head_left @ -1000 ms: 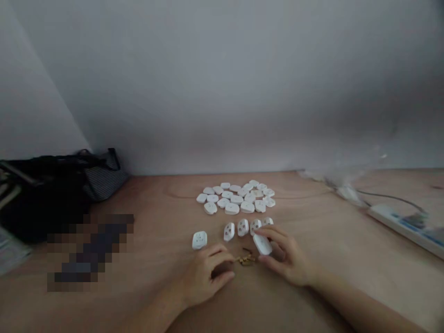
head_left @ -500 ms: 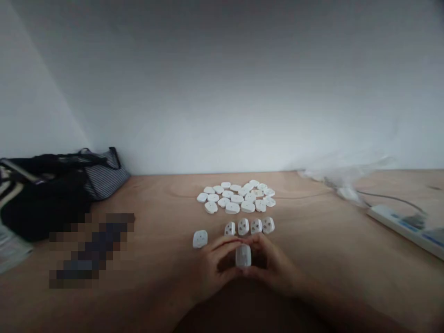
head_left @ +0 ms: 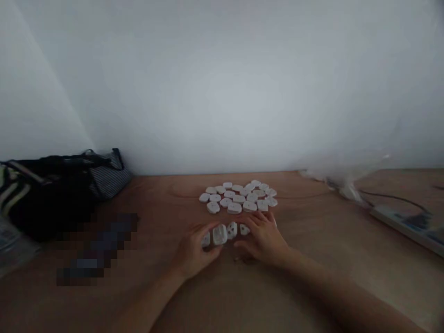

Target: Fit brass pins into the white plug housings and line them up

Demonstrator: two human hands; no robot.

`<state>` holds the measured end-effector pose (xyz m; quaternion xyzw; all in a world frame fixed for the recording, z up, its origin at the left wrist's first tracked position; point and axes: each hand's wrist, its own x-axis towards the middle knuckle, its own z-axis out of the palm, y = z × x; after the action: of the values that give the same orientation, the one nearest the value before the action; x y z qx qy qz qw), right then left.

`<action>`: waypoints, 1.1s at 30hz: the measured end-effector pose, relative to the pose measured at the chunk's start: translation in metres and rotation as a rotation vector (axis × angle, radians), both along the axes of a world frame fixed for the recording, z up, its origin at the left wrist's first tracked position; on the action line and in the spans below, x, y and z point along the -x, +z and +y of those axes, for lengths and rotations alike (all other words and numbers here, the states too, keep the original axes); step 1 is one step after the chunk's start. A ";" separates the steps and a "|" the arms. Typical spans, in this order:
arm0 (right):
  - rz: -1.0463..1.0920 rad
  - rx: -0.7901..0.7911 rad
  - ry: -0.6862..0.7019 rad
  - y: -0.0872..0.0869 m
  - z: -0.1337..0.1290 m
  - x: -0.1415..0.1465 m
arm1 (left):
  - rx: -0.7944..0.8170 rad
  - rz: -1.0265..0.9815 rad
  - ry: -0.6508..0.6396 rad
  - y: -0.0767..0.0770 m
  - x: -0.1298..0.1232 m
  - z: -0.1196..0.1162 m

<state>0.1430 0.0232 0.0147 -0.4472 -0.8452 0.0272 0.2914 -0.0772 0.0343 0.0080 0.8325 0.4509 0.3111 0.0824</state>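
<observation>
My left hand (head_left: 196,249) has thumb and fingers closed round a small white plastic socket housing (head_left: 219,235), held at the left end of a short row. Behind those fingers, another white piece (head_left: 205,239) is partly covered. Close to the held housing stands a white piece with dark holes (head_left: 232,230). My right hand (head_left: 262,236) is spread over the row, thumb apart from the fingers. A holed white piece (head_left: 244,229) shows between its thumb and fingers; the hand hides most of the others.
Several white plastic pieces (head_left: 238,199) lie grouped farther back on the wooden table (head_left: 222,300). A black bag (head_left: 52,199) and a pixelated dark object (head_left: 99,247) are at the left. To the right are a clear plastic bag (head_left: 350,185) and a power strip (head_left: 398,222).
Both hands were together around one housing near me. They have separated and moved forward: the left carried the housing left to the row, while the right reached over the standing pieces.
</observation>
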 end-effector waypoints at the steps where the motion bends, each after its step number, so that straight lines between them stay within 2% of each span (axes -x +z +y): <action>1: -0.028 -0.002 -0.004 0.000 0.006 0.002 | -0.008 0.017 0.021 0.000 0.002 0.005; 5: -0.138 0.018 0.010 -0.004 0.024 0.013 | -0.003 0.106 0.028 -0.005 0.005 0.017; 7: -0.118 0.020 0.031 -0.004 0.027 0.017 | -0.006 0.129 0.006 -0.006 0.006 0.017; 9: -0.005 -0.002 0.035 -0.003 0.025 0.017 | -0.023 0.106 -0.017 -0.006 0.007 0.013; 12: 0.286 0.019 0.030 -0.002 0.015 0.005 | -0.021 0.062 -0.058 -0.004 0.007 0.001; 13: 0.397 0.065 0.035 -0.003 0.010 -0.002 | 0.000 0.059 -0.098 -0.004 0.005 -0.004; 16: 0.586 0.280 0.181 -0.012 -0.007 -0.019 | 0.077 0.095 -0.291 -0.004 -0.003 -0.018; 18: 0.588 0.382 0.189 -0.019 -0.016 -0.026 | 0.107 0.093 -0.344 -0.005 -0.008 -0.023; 20: 0.549 0.400 0.185 -0.022 -0.022 -0.026 | 0.121 0.058 -0.323 -0.005 -0.011 -0.024; 26: 0.264 0.226 0.334 -0.023 -0.020 -0.005 | 0.093 -0.100 -0.228 -0.005 -0.009 -0.019; 29: 0.239 0.181 0.264 -0.026 -0.020 -0.006 | 0.102 -0.104 -0.235 -0.005 -0.008 -0.018; 33: 0.382 0.176 0.165 -0.026 -0.023 -0.019 | 0.103 -0.064 -0.284 -0.004 -0.012 -0.020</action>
<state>0.1619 -0.0001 -0.0114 -0.3869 -0.8028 0.2087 0.4028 -0.0652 0.0142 0.0040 0.8723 0.3413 0.2989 0.1825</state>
